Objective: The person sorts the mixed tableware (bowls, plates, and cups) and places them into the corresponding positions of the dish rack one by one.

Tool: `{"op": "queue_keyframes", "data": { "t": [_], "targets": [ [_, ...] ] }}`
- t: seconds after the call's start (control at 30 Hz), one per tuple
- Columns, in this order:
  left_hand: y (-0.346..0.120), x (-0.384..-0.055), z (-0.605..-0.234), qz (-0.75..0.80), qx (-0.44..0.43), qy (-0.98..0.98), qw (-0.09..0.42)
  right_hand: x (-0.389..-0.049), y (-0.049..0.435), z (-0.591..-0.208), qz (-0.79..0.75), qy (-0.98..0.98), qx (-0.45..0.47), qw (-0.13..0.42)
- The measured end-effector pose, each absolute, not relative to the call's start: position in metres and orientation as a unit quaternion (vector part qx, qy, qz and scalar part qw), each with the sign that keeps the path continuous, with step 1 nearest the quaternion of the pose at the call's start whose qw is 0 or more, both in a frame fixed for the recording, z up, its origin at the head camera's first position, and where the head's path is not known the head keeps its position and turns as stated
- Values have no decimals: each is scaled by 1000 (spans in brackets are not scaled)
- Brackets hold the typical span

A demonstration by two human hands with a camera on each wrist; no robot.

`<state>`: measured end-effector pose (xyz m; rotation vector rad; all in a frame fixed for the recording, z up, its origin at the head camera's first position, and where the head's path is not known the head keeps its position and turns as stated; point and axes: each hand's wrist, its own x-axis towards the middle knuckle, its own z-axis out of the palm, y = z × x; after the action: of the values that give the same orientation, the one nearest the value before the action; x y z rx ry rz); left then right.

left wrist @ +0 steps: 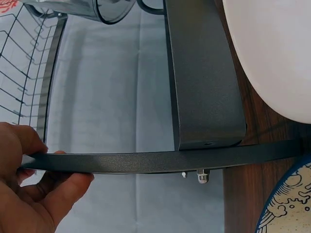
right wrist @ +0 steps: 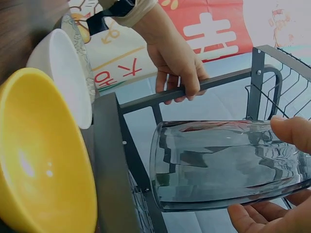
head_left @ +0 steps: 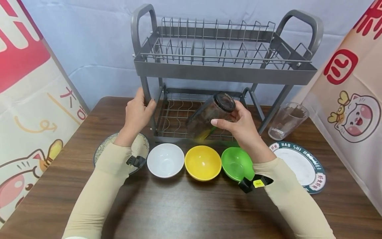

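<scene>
My left hand [head_left: 136, 113] grips the left front post of a grey two-tier dish rack [head_left: 221, 71]. In the left wrist view its thumb and fingers [left wrist: 68, 194] pinch the flat post. With my right hand [head_left: 246, 129] I hold a dark see-through glass [head_left: 206, 116] by its side, near the thick base. Tilted, the glass has its base up to the right and its other end down to the left, at the lower tier's wire shelf [head_left: 173, 114]. Whether it touches the wires I cannot tell. In the right wrist view the glass [right wrist: 228, 165] lies between thumb and fingers.
Before the rack stand a white bowl [head_left: 165, 161], a yellow bowl [head_left: 203, 162] and a green bowl [head_left: 235, 162]. A patterned plate [head_left: 140, 146] lies partly under my left forearm. On the right are a clear glass [head_left: 286, 121] and a green-rimmed plate [head_left: 319, 181].
</scene>
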<state>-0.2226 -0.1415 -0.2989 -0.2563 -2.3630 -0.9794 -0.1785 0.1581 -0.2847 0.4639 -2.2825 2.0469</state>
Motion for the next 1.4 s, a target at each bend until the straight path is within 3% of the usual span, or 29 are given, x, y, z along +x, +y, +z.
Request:
{"op": "queue_keyframes", "data": {
  "t": [0.3,0.83,1.4],
  "targets": [
    [-141,-222,-298,-367,-89,-887,266,-198,152,-279,648,-750,130,25],
    [-138,-222,-303,-344,-98,-888,289,-245,135,-282,595,-794,122,32],
    [-137,-224,-303,-353,-88,-895,259,-284,105,-282,551,-828,103,20]
  ]
}}
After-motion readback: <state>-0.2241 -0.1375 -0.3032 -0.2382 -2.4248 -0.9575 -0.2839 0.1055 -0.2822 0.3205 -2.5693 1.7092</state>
